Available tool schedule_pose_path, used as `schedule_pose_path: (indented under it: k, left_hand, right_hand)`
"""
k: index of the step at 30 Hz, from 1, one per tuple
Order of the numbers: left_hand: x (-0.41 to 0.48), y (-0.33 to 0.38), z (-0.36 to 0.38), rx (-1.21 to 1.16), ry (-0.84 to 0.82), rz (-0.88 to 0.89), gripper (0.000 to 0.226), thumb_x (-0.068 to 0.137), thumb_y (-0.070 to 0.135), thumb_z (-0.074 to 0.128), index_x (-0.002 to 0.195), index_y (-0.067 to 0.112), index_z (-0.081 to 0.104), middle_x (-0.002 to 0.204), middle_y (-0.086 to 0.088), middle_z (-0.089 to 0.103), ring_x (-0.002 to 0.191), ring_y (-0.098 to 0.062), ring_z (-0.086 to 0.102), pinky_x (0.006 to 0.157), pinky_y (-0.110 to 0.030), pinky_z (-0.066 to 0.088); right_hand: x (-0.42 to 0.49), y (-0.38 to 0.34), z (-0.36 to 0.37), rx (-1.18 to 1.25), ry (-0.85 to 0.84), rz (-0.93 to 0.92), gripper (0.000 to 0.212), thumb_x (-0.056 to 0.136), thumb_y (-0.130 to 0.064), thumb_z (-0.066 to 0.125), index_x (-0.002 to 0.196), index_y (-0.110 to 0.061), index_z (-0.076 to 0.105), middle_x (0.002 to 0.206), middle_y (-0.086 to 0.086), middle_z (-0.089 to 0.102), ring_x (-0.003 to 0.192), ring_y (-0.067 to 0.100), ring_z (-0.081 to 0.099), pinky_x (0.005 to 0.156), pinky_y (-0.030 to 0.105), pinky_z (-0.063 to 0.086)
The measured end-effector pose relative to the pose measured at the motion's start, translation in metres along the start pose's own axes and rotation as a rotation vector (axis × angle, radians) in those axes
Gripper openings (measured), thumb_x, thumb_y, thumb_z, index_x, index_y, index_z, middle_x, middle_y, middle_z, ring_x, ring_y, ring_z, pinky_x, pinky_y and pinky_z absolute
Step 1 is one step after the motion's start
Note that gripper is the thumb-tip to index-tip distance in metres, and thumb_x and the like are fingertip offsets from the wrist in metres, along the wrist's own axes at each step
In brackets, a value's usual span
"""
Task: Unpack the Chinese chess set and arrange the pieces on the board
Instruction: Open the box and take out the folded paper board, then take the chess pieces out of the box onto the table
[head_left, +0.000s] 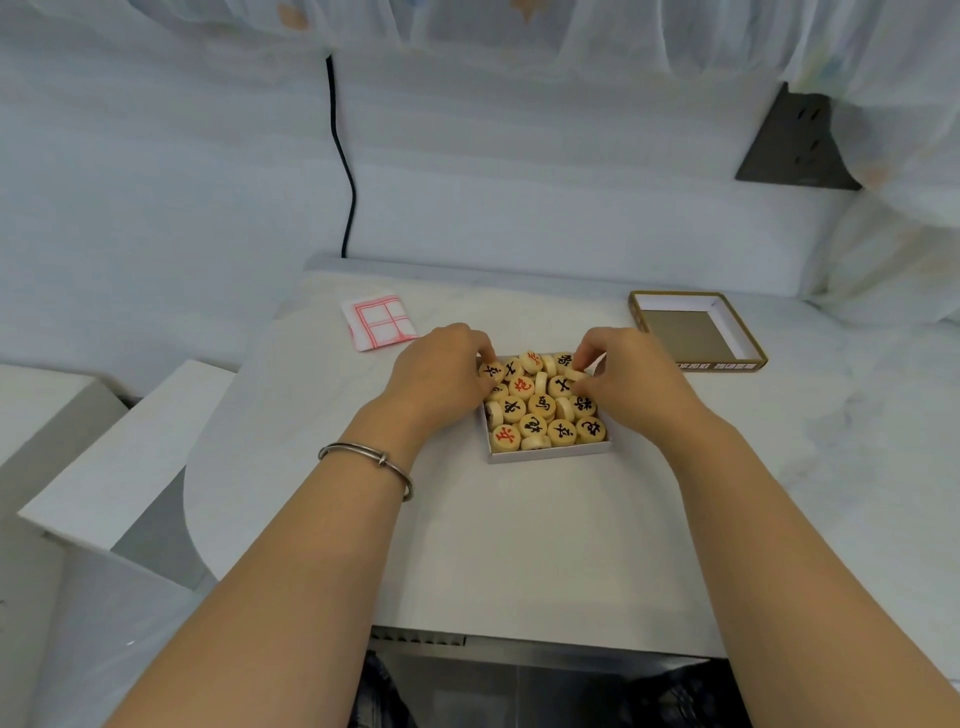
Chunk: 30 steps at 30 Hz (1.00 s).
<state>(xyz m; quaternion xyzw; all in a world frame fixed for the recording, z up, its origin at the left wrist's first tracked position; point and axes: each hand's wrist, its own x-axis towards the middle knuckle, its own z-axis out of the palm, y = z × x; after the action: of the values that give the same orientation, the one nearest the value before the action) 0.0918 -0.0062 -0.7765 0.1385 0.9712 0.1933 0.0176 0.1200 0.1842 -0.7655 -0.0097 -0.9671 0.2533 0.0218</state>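
Observation:
A small white box tray (550, 456) sits in the middle of the white table, filled with several round wooden chess pieces (543, 405) marked in red and black. My left hand (441, 371) is at the tray's far left corner, fingers curled onto the pieces there. My right hand (628, 379) is at the far right corner and pinches one piece (574, 374) between thumb and fingers. The folded paper board (379, 322), white with red lines, lies to the far left of the tray.
The box lid (753, 332), brown-rimmed and upturned, lies at the table's far right. A black cable (345, 171) hangs down the wall behind. A grey wall socket plate (795, 140) is at the upper right. White ledges stand to the left.

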Motion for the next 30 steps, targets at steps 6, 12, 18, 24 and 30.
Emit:
schedule_pose_path:
  k: [6,12,18,24,30]
  left_hand:
    - [-0.002,0.0,-0.01,-0.062,-0.116,0.039,0.025,0.085,0.034,0.062,0.106,0.02,0.063,0.096,0.005,0.052,0.085,-0.012,0.049,0.07,-0.025,0.04]
    - [-0.002,-0.001,-0.015,0.019,-0.221,0.088,0.029,0.088,0.03,0.061,0.115,0.021,0.061,0.1,0.003,0.047,0.09,-0.014,0.046,0.075,-0.023,0.036]
    - [0.001,0.002,-0.01,0.047,-0.187,0.069,0.031,0.086,0.035,0.063,0.111,0.018,0.061,0.105,-0.001,0.051,0.091,-0.014,0.043,0.076,-0.026,0.038]
    - [0.003,0.004,-0.008,0.109,-0.168,0.088,0.031,0.085,0.036,0.064,0.109,0.017,0.062,0.106,-0.003,0.054,0.091,-0.016,0.044,0.076,-0.028,0.042]
    - [0.005,0.009,-0.006,0.148,-0.138,0.149,0.033,0.084,0.028,0.067,0.115,0.019,0.063,0.109,-0.003,0.055,0.104,-0.02,0.049,0.079,-0.03,0.044]
  right_hand:
    - [-0.003,-0.004,-0.002,-0.032,-0.007,-0.005,0.012,0.082,-0.02,0.07,0.092,-0.014,0.068,0.071,-0.016,0.046,0.08,0.012,0.052,0.07,0.026,0.04]
    - [0.0,-0.011,0.006,-0.098,0.001,-0.019,0.016,0.083,-0.021,0.068,0.096,-0.014,0.062,0.098,0.001,0.062,0.089,0.018,0.057,0.072,0.029,0.047]
    - [0.003,-0.014,0.011,-0.099,-0.009,0.034,0.017,0.081,-0.021,0.065,0.095,-0.017,0.058,0.09,-0.003,0.054,0.089,0.02,0.058,0.072,0.031,0.049]
    - [0.003,-0.013,0.004,-0.088,-0.094,0.035,0.021,0.082,-0.018,0.063,0.103,-0.017,0.06,0.095,-0.003,0.055,0.09,0.017,0.058,0.071,0.028,0.048]
    - [0.004,-0.014,0.006,-0.123,-0.079,0.035,0.023,0.081,-0.024,0.068,0.102,-0.015,0.065,0.095,-0.001,0.058,0.089,0.017,0.057,0.07,0.027,0.045]
